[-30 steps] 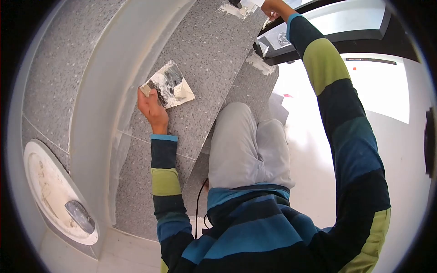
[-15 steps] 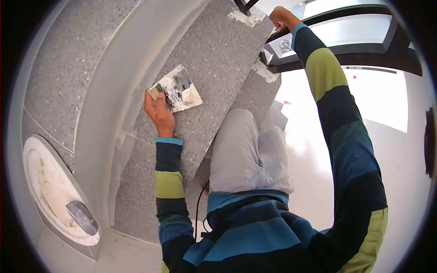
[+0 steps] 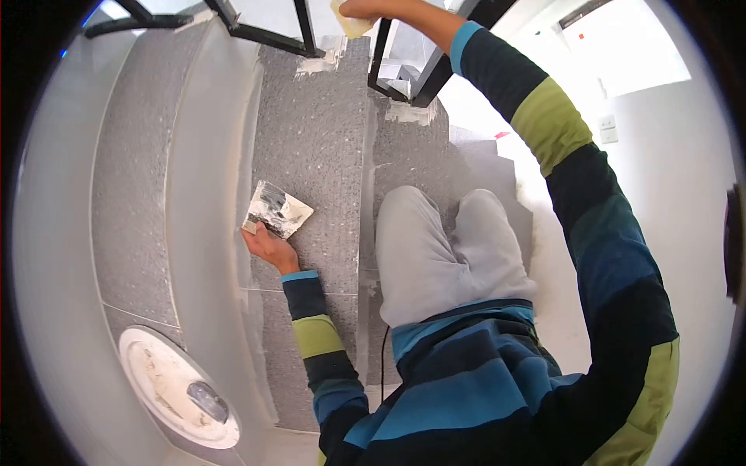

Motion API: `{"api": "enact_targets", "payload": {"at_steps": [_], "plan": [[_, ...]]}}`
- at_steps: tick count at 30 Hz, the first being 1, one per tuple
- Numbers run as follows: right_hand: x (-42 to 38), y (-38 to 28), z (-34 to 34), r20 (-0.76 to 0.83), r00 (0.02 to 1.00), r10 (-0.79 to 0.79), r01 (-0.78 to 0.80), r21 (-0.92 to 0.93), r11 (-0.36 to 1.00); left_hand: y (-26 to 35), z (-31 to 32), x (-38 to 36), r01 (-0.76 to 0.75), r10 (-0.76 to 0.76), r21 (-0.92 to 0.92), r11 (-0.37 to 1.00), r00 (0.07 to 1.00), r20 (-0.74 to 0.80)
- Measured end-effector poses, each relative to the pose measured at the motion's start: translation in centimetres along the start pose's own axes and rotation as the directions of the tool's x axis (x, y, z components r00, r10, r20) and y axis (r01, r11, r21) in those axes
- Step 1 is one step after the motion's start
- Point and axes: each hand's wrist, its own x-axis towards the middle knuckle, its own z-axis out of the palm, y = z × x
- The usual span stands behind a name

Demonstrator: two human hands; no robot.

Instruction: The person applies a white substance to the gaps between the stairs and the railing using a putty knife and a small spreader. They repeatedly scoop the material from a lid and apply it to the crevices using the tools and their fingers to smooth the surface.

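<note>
My left hand [image 3: 272, 250] is closed around the handle of a putty knife [image 3: 278, 210]. Its wide square blade carries white and dark smears of filler and lies just over the grey speckled step. High in the view, at the black metal railing [image 3: 272, 39], my right hand [image 3: 369, 8] grips a pale yellow flat piece [image 3: 351, 25], partly cut off by the frame's top edge. Pale filler patches [image 3: 322, 58] mark the step around the railing's feet, and another filler patch [image 3: 412, 113] sits below the nearer post.
An oval white tray [image 3: 140, 338] with dried smears stands on the step at lower left, a grey steel blade [image 3: 208, 401] resting inside. Grey speckled steps [image 3: 311, 140] with white risers [image 3: 206, 155] rise leftward. A white wall [image 3: 660, 171] is at right.
The view has shifted, bringing more railing into sight. My right hand has moved up and left along the railing, and the pale yellow piece now shows in it. My left hand still holds the putty knife.
</note>
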Motion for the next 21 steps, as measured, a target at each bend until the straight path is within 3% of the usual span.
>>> {"api": "enact_targets", "payload": {"at_steps": [2, 3, 4, 6, 7, 8, 9, 11, 12, 15, 16, 18, 19, 21], "plan": [[-0.6, 0.3, -0.2, 0.104, 0.995, 0.005, -0.004, -0.011, 1.0, 0.6, 0.6, -0.2, -0.05, 0.05, 0.035, 0.998, 0.999, -0.007], [-0.4, 0.7, 0.9, -0.001, 1.0, 0.003, -0.003, 0.027, 1.0, 0.5, 0.4, -0.1, -0.023, 0.023, 0.053, 0.998, 1.0, -0.007], [-0.4, 0.1, 0.7, 0.021, 0.999, 0.04, -0.041, 0.045, 0.998, 0.5, 0.5, -0.1, 0.007, -0.006, 0.071, 0.997, 1.0, -0.015], [1.8, 0.8, 3.3, -0.059, 0.994, -0.088, 0.082, -0.092, 0.992, 0.4, 0.5, 0.1, -0.027, 0.03, 0.057, 0.998, 0.998, -0.053], [2.9, 0.9, 3.7, 0.061, 0.996, -0.062, 0.066, -0.072, 0.995, -0.1, 0.0, 0.2, -0.018, 0.021, 0.08, 0.997, 0.999, -0.03], [3.3, 0.4, 3.9, 0.07, 0.997, -0.018, 0.024, -0.081, 0.996, 0.0, -0.1, 0.2, -0.006, 0.008, 0.101, 0.995, 1.0, -0.015], [3.9, 0.5, 3.6, 0.201, 0.974, 0.104, -0.1, -0.03, 0.994, -0.3, 0.1, 0.1, -0.028, 0.031, 0.06, 0.998, 0.998, -0.053], [5.6, 2.2, 5.6, 0.228, 0.963, 0.146, -0.139, -0.046, 0.989, 0.4, 0.4, -0.1, -0.032, 0.036, 0.061, 0.998, 0.997, -0.065], [7.6, 4.1, 7.6, 0.164, 0.974, 0.154, -0.115, -0.223, 0.968, 0.6, 0.5, -0.2, -0.037, 0.04, 0.071, 0.997, 0.998, -0.041], [8.6, 5.1, 7.4, 0.425, 0.857, 0.292, -0.22, -0.211, 0.953, -0.1, -0.2, 0.0, -0.097, 0.107, 0.197, 0.976, 0.994, -0.038], [11.8, 8.3, 10.9, 0.525, 0.753, 0.398, -0.224, -0.364, 0.904, -0.1, -0.3, -0.1, -0.082, 0.096, 0.185, 0.979, 0.993, -0.069], [10.4, 6.8, 10.7, 0.46, 0.74, 0.49, -0.379, -0.317, 0.87, 0.1, -0.1, -0.2, -0.047, 0.055, 0.14, 0.989, 0.997, -0.055], [10.6, 6.7, 11.0, 0.463, 0.741, 0.486, -0.361, -0.334, 0.87, 0.5, 0.1, -0.3, -0.028, 0.033, 0.092, 0.995, 0.998, -0.047], [10.7, 6.5, 11.4, 0.517, 0.636, 0.574, -0.342, -0.477, 0.809, 0.8, 0.2, -0.3, -0.021, 0.026, 0.097, 0.995, 0.998, -0.054]]}}
